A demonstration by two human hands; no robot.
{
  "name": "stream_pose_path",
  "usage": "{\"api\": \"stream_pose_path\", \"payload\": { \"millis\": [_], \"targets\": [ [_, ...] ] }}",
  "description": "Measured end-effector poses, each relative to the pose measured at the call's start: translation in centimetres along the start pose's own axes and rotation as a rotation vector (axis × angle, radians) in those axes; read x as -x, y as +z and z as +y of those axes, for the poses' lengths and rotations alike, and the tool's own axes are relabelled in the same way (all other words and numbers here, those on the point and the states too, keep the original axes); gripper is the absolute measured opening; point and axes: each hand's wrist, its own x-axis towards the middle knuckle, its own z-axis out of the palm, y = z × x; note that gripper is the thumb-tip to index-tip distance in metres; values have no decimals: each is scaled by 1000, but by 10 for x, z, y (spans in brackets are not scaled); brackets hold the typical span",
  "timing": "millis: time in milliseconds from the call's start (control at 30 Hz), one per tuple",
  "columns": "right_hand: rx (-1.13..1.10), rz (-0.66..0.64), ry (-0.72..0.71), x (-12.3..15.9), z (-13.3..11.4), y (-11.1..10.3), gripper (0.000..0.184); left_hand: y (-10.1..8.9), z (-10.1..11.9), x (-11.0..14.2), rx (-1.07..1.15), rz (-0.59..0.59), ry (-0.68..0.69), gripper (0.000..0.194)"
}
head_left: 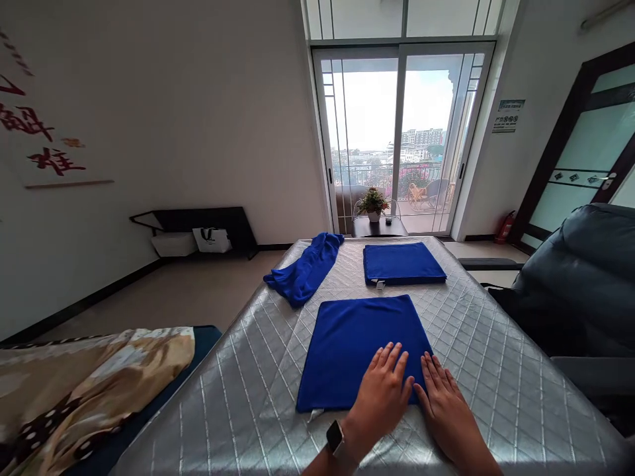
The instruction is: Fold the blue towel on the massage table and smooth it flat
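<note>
A blue square cloth cover (357, 337) lies spread flat on the silver quilted surface (238, 396), a small white tag showing at its near edge. My left hand (387, 383), with a watch (335, 435) on its wrist, rests palm down on the cover's right part, fingers stretched out. Just right of it, my right hand (441, 396) lies flat along the cover's right edge, its fingers extended. Beyond is a neat stack of blue covers (404, 262) with a white tag. A crumpled blue cloth (307, 268) lies at the far left of the surface.
A patterned blanket (143, 377) is at the left. On the right stands a black padded chair (585, 277). Behind the far edge, a small table (380, 229) bears a potted plant (373, 203) before sliding glass doors (397, 145). A white bag (212, 240) sits by the wall.
</note>
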Motion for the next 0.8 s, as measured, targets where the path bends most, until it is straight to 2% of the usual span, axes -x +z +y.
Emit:
{"api": "stream_pose_path", "payload": {
  "millis": [67,133,200,300,500,667,800],
  "targets": [
    [12,-6,-27,0,1,1,62,18,12,-18,-9,-49,55,56],
    [29,-15,-50,0,3,2,59,30,15,-24,-5,-83,45,59],
    [32,-15,-65,0,4,3,59,34,11,-20,3,-100,19,62],
    [0,3,-55,1,4,4,61,30,-1,-6,-17,-109,-16,65],
    [-52,8,23,0,0,2,68,14,-47,39,-160,-99,-161,66],
    [-26,35,19,0,1,5,67,-1,-96,90,-256,-59,-394,66],
    [-41,60,22,-2,9,17,71,1,-124,116,-282,15,-491,67]
  ]
}}
